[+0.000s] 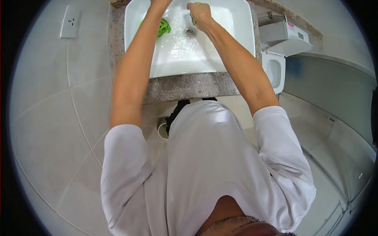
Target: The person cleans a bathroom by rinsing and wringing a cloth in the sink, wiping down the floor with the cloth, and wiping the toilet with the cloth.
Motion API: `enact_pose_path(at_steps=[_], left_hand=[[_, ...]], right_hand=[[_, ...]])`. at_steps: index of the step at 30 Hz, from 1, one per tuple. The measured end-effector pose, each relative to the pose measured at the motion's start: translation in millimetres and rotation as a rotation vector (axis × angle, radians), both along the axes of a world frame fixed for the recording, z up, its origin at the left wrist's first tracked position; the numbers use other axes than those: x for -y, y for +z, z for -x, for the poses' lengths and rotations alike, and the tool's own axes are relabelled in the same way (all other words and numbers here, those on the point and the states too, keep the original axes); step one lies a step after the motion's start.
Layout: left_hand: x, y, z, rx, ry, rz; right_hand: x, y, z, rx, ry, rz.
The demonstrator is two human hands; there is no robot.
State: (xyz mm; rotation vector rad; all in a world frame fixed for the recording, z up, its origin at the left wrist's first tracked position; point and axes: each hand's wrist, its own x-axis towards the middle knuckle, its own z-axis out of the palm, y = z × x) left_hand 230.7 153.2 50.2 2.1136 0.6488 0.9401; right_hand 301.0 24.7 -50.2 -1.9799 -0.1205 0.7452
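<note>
My right hand (pixel 201 15) is closed in a fist over the white sink (pixel 236 43), near the metal drain (pixel 189 31). Bits of a yellow-green thing (pixel 193 20) show at its fingers; most of it is hidden in the grip, and I cannot tell its kind. Only the wrist end of my left hand (pixel 160 2) shows at the top edge, its fingers out of frame. Beside my left forearm, a bright green crumpled cloth-like thing (pixel 163 27) lies in the sink, partly covered by the arm. Water glistens on the sink floor.
The sink sits on a speckled stone counter (pixel 189 85) with its front edge close to my body. To the right are a toilet (pixel 274 72) with raised lid and a frosted glass panel (pixel 327 82). A wall socket (pixel 70 22) is at the left, a round bin (pixel 162 131) below the counter.
</note>
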Motion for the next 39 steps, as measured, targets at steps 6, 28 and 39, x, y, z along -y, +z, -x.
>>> enact_pose_path(at_steps=[6, 28, 39], left_hand=[[89.2, -110.8, 60.9, 0.206, -0.085, -0.092], [86.3, -107.3, 41.3, 0.361, 0.068, 1.399], [90.1, -115.8, 66.6, 0.267, 0.522, 1.021]], right_hand=[[41.7, 58.4, 44.8, -0.864, 0.311, -0.683], [283.8, 124.2, 117.3, 0.647, 0.308, 0.091], [468.9, 111.7, 140.9, 0.780, 0.290, 0.075]])
